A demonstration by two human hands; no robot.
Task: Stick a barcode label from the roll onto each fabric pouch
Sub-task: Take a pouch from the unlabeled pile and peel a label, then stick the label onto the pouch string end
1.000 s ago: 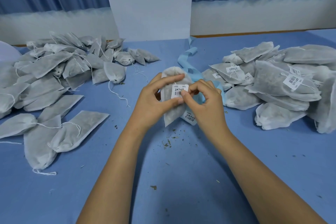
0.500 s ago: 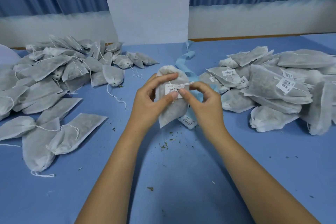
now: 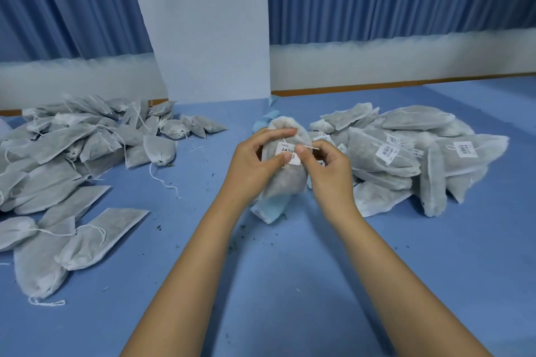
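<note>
Held pouch [image 3: 285, 180]: raised off the worktop [image 3: 290, 284], mid-frame, between both hands. Its long axis runs away from the person, the closed top at the far end, the flat face turned up towards the camera.

Label [image 3: 287, 154]: white, on the upper half of that face. A drawstring [image 3: 311, 148] crosses its right edge.

Left hand [image 3: 252, 164]: fingers wrapped over the top of the held pouch, thumb flat on the label's left part.

Right hand [image 3: 330, 174]: thumb on the label's right part, fingers curled at the pouch's right edge. It seems to pinch the edge, though the far side is hidden.

Label strip [image 3: 271, 207]: pale blue, lying under the held pouch and showing past both of its ends.

Labelled heap [image 3: 406, 159]: right of the held pouch, close by.

Unlabelled heap [image 3: 72, 148]: left of it, farther off.

Judgement: this is the press-down step. The release goes right, where the right hand is nearer. The next pouch lies left, on the left hand's side.
</note>
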